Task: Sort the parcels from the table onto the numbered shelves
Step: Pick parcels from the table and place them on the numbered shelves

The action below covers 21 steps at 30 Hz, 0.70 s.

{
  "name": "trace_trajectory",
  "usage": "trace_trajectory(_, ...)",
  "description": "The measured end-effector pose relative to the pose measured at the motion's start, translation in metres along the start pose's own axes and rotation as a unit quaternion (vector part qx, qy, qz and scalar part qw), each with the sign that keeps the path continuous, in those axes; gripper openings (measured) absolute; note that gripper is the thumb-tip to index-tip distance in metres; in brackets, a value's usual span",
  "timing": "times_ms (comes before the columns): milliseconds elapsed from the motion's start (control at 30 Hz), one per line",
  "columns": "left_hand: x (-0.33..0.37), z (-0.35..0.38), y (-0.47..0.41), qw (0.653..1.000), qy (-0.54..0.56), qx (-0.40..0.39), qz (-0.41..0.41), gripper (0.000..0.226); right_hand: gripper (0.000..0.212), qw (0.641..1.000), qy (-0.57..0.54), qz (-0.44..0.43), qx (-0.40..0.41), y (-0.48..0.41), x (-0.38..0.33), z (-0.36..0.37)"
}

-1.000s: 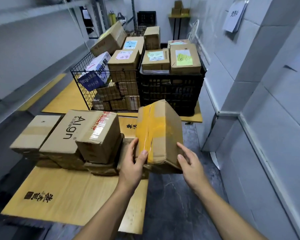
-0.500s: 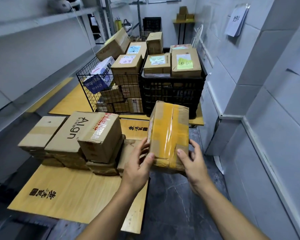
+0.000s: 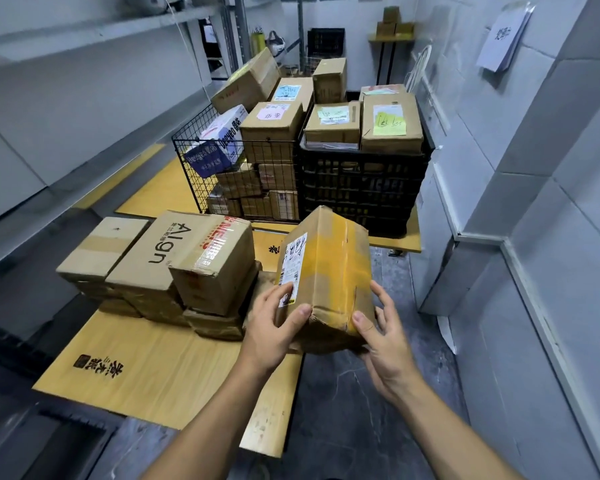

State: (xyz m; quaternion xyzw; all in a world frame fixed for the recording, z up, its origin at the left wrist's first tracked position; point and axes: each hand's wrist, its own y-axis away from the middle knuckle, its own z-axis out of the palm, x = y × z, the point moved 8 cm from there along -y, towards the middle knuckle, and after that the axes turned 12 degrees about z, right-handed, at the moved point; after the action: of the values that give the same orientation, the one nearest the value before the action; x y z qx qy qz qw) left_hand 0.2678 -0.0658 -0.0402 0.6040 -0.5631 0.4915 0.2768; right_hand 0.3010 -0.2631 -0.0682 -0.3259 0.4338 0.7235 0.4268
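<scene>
I hold a brown cardboard parcel [image 3: 329, 268] wrapped in yellow tape above the table's right edge, tilted, with a white shipping label on its left face. My left hand [image 3: 274, 327] grips its lower left corner over the label. My right hand [image 3: 385, 337] supports its lower right side. On the wooden table [image 3: 146, 372] to the left lies a stack of parcels, among them an "Align" box [image 3: 153, 258] and a smaller taped box [image 3: 212, 268].
Behind the table stand a wire basket [image 3: 236, 178] and a black plastic crate [image 3: 361, 195], both full of labelled boxes. Grey shelves [image 3: 66, 32] run along the left. A tiled wall closes the right side, leaving a narrow floor strip [image 3: 361, 410].
I have turned the parcel in my hands, so its labelled face now shows at the left. The view shifted slightly closer and both hands regripped lower on the box.
</scene>
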Motion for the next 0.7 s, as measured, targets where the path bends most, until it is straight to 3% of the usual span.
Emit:
trace_trajectory(67, -0.006, 0.002, 0.006, 0.999, 0.019, 0.001, -0.030, 0.100, 0.055, 1.000, 0.002, -0.008, -0.010, 0.001, 0.001, 0.001)
trace_trajectory(200, -0.019, -0.005, 0.017, 0.994, 0.080, 0.036, -0.073, 0.073, 0.054, 0.999, 0.003, -0.004, -0.031, 0.003, 0.002, 0.002)
trace_trajectory(267, -0.021, -0.013, 0.020, 0.993, 0.078, 0.046, -0.074, 0.077, 0.052, 0.999, 0.004, 0.006, -0.043, 0.005, 0.003, 0.001)
trace_trajectory(433, -0.013, -0.025, 0.031, 0.995, 0.066, 0.064, -0.034, 0.075, 0.052, 0.995, 0.101, -0.010, -0.023, 0.010, 0.005, 0.002)
trace_trajectory(567, 0.001, -0.040, 0.045, 0.996, 0.002, 0.091, 0.007, 0.069, 0.038, 0.969, 0.234, -0.071, 0.040, 0.019, -0.004, 0.006)
trace_trajectory(700, 0.021, -0.061, 0.064, 0.990, -0.062, 0.118, 0.054, 0.066, 0.020, 0.952, 0.273, -0.119, 0.067, 0.032, -0.019, 0.023)
